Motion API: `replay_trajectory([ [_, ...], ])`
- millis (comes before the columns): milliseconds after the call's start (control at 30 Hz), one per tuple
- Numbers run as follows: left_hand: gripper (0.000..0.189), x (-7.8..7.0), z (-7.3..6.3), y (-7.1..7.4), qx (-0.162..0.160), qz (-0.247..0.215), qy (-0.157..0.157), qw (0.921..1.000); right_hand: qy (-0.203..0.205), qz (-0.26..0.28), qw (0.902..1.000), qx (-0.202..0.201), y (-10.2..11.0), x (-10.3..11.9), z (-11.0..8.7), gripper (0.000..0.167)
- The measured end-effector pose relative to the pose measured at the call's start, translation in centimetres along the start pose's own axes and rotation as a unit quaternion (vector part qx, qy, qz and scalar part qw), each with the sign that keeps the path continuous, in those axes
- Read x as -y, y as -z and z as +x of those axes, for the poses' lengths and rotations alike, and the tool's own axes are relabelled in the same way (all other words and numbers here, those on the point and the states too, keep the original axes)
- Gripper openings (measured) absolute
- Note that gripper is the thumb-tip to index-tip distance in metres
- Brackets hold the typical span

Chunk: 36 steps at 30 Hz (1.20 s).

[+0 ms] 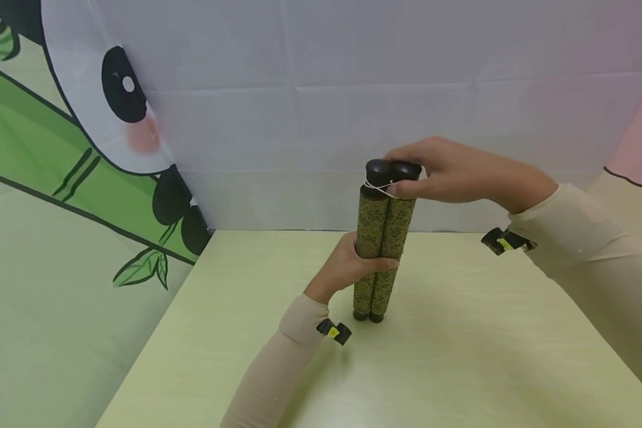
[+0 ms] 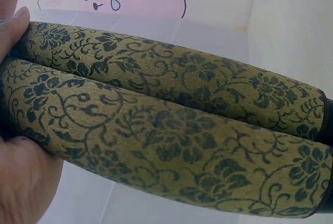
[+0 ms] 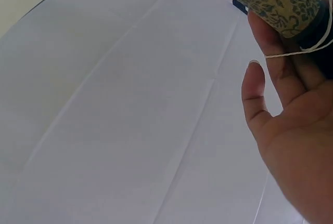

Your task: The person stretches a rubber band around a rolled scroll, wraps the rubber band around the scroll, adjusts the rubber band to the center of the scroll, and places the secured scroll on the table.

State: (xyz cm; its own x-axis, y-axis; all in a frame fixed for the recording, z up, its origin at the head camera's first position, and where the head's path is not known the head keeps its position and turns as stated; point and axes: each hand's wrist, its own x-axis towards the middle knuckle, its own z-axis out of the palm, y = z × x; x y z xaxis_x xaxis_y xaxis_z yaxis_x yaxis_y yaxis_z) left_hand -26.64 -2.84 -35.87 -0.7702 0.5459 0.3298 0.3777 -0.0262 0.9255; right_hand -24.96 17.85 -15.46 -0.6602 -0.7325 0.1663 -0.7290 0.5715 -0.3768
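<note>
A pair of long brocade rolls (image 1: 381,229) stands side by side, nearly upright and slightly tilted. Dark floral sprays cover their yellow-green cloth, and both ends are capped in black. Lower down, my left hand (image 1: 358,264) wraps them, thumb across the front. At the top, my right hand (image 1: 455,171) has its fingers behind the rounded black knobs (image 1: 378,172) and its thumb at a thin white cord (image 1: 374,187) looped there. In the right wrist view, the cord (image 3: 291,54) stretches from the black end to the fingers (image 3: 281,73).
The lower black ends (image 1: 368,316) are close over the pale yellow table (image 1: 460,356). Behind it hangs a light cloth (image 1: 246,131) printed with cartoon figures. Both wrists carry a small black camera, the left one (image 1: 334,331) lower than the right one (image 1: 505,241).
</note>
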Motion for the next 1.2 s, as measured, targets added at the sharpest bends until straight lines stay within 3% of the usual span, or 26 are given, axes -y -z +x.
replay_trajectory([
  [400, 0.038, 0.0, -0.5, 0.0, 0.008, -0.003, -0.002, 1.0000, 0.024, 0.036, 0.9986, -0.030, -0.8, 0.0, -0.7, 0.030],
  [733, 0.043, 0.1, -1.2, 0.7, 0.004, -0.028, -0.005, 0.9996, -0.015, 0.060, 0.9961, -0.063, -1.1, 0.0, -2.0, 0.035],
  [967, 0.041, 0.2, -1.1, 0.9, -0.002, -0.035, 0.008, 0.9993, 0.020, -0.016, 0.9942, -0.104, -1.2, -0.3, -2.4, 0.030],
  [1200, 0.041, 0.3, -0.9, 0.9, -0.005, -0.028, 0.017, 0.9994, 0.058, -0.080, 0.9808, -0.168, -2.0, -1.0, -3.4, 0.031],
])
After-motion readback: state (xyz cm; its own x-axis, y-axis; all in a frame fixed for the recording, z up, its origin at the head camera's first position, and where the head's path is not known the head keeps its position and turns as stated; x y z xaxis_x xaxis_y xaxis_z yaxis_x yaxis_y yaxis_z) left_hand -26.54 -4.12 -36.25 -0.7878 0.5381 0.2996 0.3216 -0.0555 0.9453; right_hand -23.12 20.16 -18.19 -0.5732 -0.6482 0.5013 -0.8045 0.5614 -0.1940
